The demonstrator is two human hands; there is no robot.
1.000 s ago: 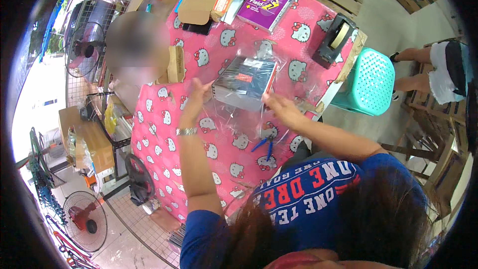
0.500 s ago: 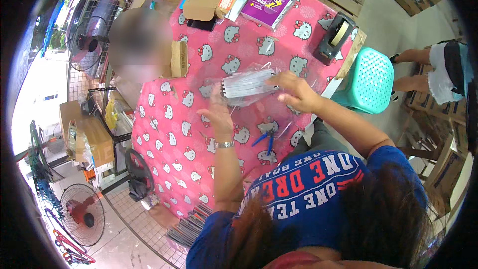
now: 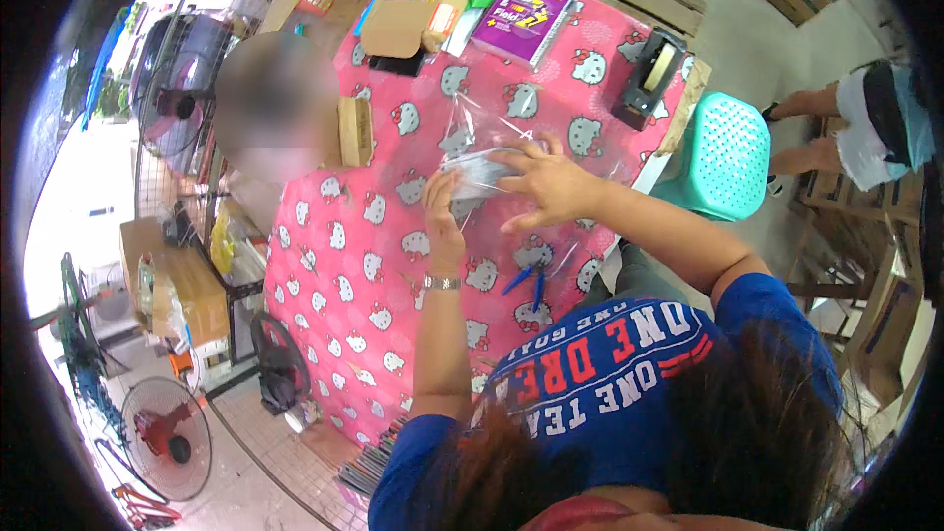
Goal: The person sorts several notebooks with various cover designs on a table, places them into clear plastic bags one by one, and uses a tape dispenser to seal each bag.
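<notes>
A small white spiral-bound pad point(image 3: 474, 175) lies under crinkled clear plastic point(image 3: 470, 120) on the pink cat-print tablecloth point(image 3: 339, 236). My left hand point(image 3: 442, 216) has its fingers bent against the pad's left end and appears to grip it there. Over the right end, my right hand point(image 3: 553, 187) is spread out, fingertips on the plastic and thumb apart. Both hands partly cover the pad, and its binding is hidden. Nearer to me rests a blue-handled hand tool point(image 3: 531, 280), like pliers or snips.
At the far edge are an open cardboard box point(image 3: 398, 15) and a purple spiral notebook point(image 3: 521, 20). A black tape dispenser point(image 3: 649, 79) stands at the right, beside a teal stool point(image 3: 728, 157). Across the table, another person point(image 3: 280, 103) is near a small cardboard box point(image 3: 356, 131).
My right hand has moved left and spread over the pad's plastic. My left fingers have come up against the pad's left end. The plastic now rises in folds beyond the pad.
</notes>
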